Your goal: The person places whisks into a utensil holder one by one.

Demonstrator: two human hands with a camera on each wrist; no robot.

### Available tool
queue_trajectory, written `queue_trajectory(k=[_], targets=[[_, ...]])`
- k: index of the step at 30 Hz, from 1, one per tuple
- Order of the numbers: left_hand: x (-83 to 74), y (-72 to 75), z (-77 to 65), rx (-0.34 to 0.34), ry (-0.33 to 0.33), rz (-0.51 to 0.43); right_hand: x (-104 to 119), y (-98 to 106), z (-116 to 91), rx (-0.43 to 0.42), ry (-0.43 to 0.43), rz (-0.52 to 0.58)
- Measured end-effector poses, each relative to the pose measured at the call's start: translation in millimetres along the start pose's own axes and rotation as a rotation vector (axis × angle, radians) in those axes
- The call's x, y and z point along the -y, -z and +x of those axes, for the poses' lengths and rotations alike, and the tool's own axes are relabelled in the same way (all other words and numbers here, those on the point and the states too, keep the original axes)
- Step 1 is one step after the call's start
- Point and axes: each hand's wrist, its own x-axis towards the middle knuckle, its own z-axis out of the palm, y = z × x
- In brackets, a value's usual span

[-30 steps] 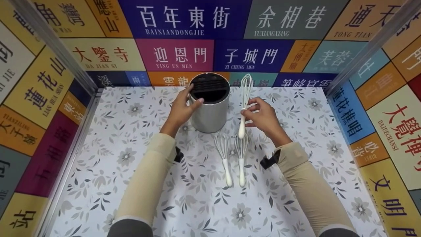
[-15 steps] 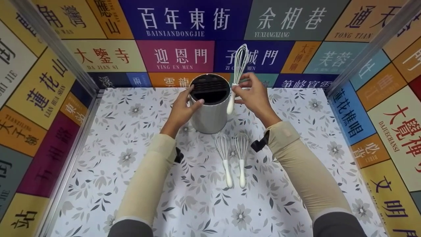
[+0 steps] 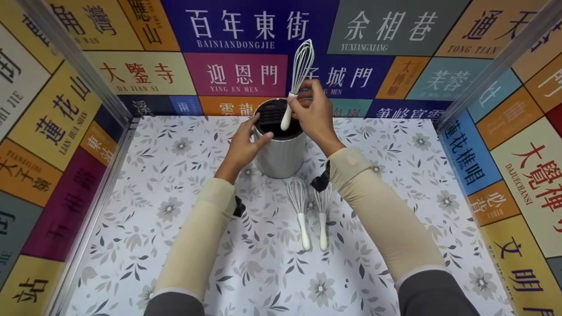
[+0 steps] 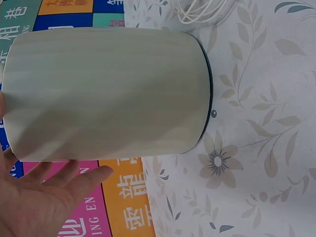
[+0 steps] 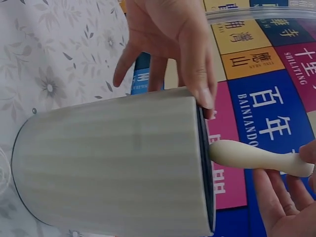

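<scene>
A light grey utensil holder (image 3: pixel 281 158) with a black slotted insert (image 3: pixel 271 113) stands upright at the back of the table. My left hand (image 3: pixel 243 142) rests at its left rim, thumb over the near edge and fingers extended along the side. In my right hand (image 3: pixel 315 114), thumb and fingers pinch a whisk (image 3: pixel 302 66) where handle and wires meet. It leans over the holder, wires up. In the right wrist view the cream handle (image 5: pixel 247 155) has its butt end right at the rim. Two more whisks lie in front, the left one (image 3: pixel 304 232) and the right one (image 3: pixel 323 228).
The white table (image 3: pixel 175 254) has a grey floral pattern. Upright panels (image 3: pixel 246 26) with coloured signs enclose it at the back and sides. Part of a lying whisk's wire loops (image 4: pixel 202 12) shows beside the holder's base in the left wrist view.
My right hand has lifted the whisk and carried it left from beside the holder to above its opening. The left hand, the holder and the two lying whisks have stayed in place.
</scene>
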Motion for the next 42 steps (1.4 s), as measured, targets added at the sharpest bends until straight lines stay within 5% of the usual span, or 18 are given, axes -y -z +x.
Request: queue_trajectory(k=[10,27,42], targets=[[-0.3,1.8,1.0,0.002,0.005,0.045,-13.5,-29.2,-3.0,0.081,0.080,-0.037],[-0.3,0.4,0.7,-0.001,-0.008,0.065,-12.6,-41.5,-6.2,0.181,0.008,-0.283],[0.2,-0.3,1.1,-0.001,-0.045,0.046,-14.6,-41.6,-11.8,0.248,0.066,-0.187]])
